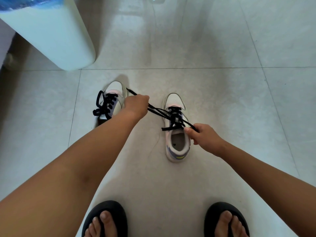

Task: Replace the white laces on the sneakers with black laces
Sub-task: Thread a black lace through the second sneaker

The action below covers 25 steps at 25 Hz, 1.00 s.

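The fingers (189,129) of the right hand (204,136) are curled tight, pinching one end of the black lace (172,117) right at the collar of the right sneaker (176,134). The left hand (136,104) is closed in a fist around the other end, drawn out toward ten o'clock from that shoe so the strand runs taut between fist and eyelets, its tip poking out past the knuckles.

From the head view, the right sneaker stands on the tiled floor (222,93) just right of centre, toe pointing to twelve o'clock, black lace crossed through all the rows that show. The left sneaker (112,98) sits at about nine o'clock from it, partly hidden behind the left hand, already threaded in black with its ends lying loose. No white laces are in sight. A pale rounded appliance (56,36) stands at eleven o'clock, and two feet in black sandals (106,219) are at six o'clock.

This looks like the tightening and evening-up stage, with the task nearly done. To do it well, pull both ends with equal force, outward and slightly up, so the shoe does not skid or tip. Compare the two tails and work slack row by row from toe to collar until they match. Keep the flat lace untwisted at each crossing before tying.
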Each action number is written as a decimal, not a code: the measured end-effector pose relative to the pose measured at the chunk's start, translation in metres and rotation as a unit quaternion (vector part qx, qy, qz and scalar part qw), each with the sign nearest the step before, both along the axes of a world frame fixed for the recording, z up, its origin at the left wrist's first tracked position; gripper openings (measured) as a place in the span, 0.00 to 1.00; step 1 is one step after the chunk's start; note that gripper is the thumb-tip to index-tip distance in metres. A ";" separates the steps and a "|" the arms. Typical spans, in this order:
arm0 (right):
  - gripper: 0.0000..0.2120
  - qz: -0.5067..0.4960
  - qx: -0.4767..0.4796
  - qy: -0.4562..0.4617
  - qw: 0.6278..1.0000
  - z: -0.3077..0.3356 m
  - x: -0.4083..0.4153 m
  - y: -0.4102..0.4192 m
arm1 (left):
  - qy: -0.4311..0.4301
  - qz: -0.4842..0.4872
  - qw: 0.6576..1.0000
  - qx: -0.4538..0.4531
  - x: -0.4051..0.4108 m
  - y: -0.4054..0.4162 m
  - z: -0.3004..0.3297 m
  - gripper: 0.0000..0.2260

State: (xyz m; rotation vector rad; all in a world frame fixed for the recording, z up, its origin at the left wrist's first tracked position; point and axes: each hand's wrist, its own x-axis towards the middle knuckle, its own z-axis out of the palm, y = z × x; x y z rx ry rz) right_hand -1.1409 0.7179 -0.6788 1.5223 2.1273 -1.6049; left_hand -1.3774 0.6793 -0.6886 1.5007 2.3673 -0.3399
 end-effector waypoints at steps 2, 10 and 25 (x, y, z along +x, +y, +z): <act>0.16 0.007 0.002 -0.013 1.000 -0.001 0.003 -0.001 | 0.043 -0.046 0.998 0.014 0.001 -0.001 -0.004 0.12; 0.10 -0.052 -0.027 0.022 0.998 0.002 0.010 0.002 | 0.032 -0.050 0.998 0.027 -0.005 -0.002 -0.002 0.07; 0.14 -0.089 -0.062 0.102 0.989 0.026 -0.042 0.021 | -0.481 0.074 0.865 0.120 0.046 0.012 0.059 0.12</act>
